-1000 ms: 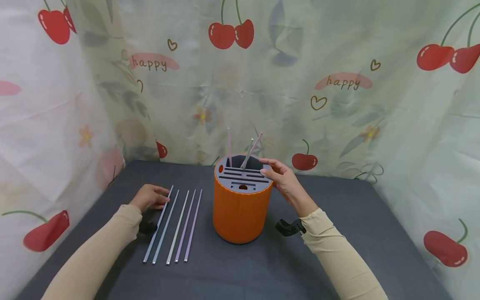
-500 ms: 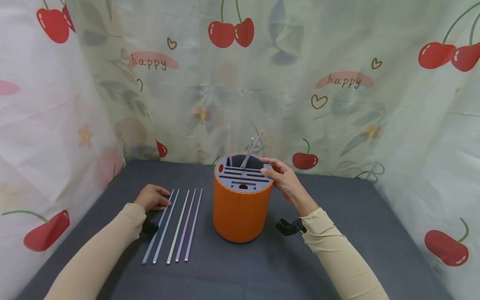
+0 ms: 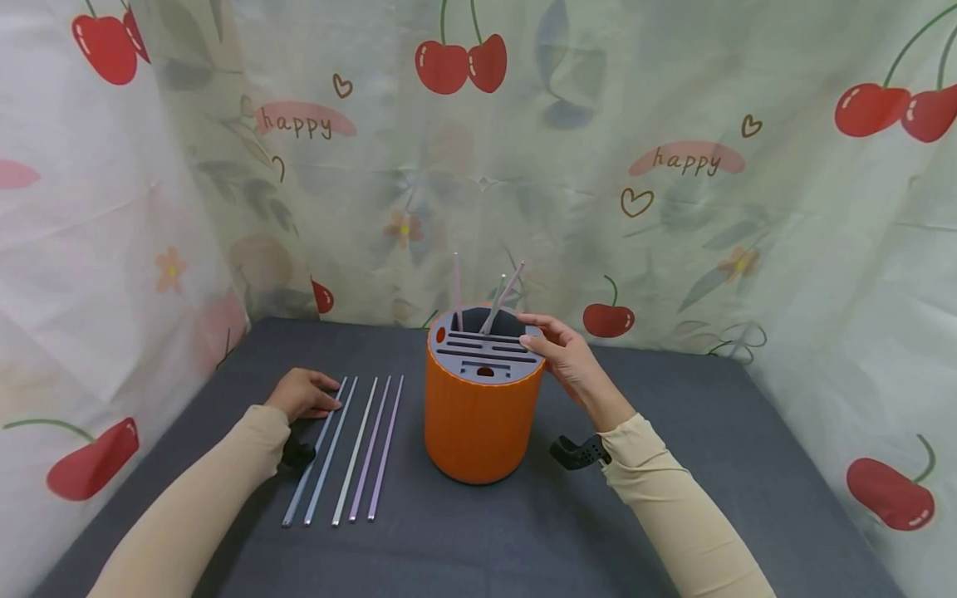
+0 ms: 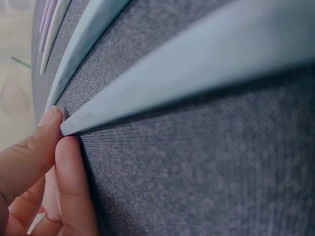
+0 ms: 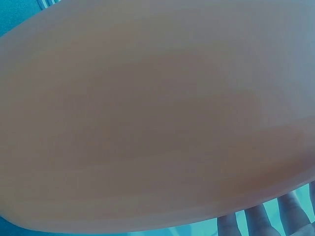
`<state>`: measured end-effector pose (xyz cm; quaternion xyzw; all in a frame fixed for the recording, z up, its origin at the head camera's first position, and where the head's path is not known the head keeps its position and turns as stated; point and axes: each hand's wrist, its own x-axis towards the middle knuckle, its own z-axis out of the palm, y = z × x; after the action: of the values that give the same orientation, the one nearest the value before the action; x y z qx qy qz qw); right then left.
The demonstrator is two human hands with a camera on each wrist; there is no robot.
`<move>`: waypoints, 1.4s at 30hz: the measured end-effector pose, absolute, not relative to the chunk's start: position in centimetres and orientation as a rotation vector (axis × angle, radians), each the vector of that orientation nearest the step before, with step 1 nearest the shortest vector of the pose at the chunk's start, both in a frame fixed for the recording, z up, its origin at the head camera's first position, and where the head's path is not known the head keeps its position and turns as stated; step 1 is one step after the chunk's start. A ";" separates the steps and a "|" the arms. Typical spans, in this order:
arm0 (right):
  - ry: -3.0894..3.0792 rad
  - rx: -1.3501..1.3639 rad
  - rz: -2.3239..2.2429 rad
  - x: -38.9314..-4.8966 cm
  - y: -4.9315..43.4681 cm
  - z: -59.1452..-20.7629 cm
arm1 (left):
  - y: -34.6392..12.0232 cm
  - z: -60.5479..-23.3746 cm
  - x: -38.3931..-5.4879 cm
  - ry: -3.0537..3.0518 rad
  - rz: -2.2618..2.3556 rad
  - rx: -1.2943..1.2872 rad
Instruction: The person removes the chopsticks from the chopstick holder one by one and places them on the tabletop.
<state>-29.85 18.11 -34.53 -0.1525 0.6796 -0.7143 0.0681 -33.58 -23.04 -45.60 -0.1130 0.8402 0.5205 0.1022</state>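
Observation:
My left hand (image 3: 302,394) pinches the thin far end of the leftmost light-blue chopstick (image 3: 308,473) between thumb and fingertips. That tip shows between the fingers in the left wrist view, where the chopstick (image 4: 187,64) lies along the dark cloth. Beside it rest a second blue chopstick (image 3: 329,457), a silvery one (image 3: 355,453) and two purple ones (image 3: 385,453), roughly parallel. My right hand (image 3: 566,357) grips the right rim of a round orange knife block (image 3: 482,432), thumb on its slotted grey top. Pink and pale chopsticks (image 3: 458,291) stand in the block's rear opening.
A dark grey cloth (image 3: 478,548) covers the table. Behind and at both sides hangs a curtain (image 3: 523,208) printed with cherries. The block's blurred wall (image 5: 147,123) fills most of the right wrist view, with fingers (image 5: 295,211) at its lower right.
My left hand has shifted slightly right along the leftmost chopstick's far end, and that chopstick has moved a little toward me. My right hand and the knife block stay put.

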 end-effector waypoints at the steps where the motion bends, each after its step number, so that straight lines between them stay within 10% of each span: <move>1: 2.047 -0.455 -2.153 -29.8 18.1 -34.5 | -23.0 -45.6 -33.6 2.481 1.536 -0.337; 22: 2.031 -0.454 -2.157 -29.8 18.0 -34.5 | -23.3 -44.7 -33.6 2.431 1.576 -0.351; 42: 2.036 -0.428 -2.168 -29.7 17.9 -34.4 | -10.4 -26.7 -32.2 1.966 2.332 0.381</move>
<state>-29.67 17.94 -34.42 -0.1422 0.6761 -0.7198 0.0683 -32.23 -10.40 -26.72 0.1239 0.6392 0.7583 0.0340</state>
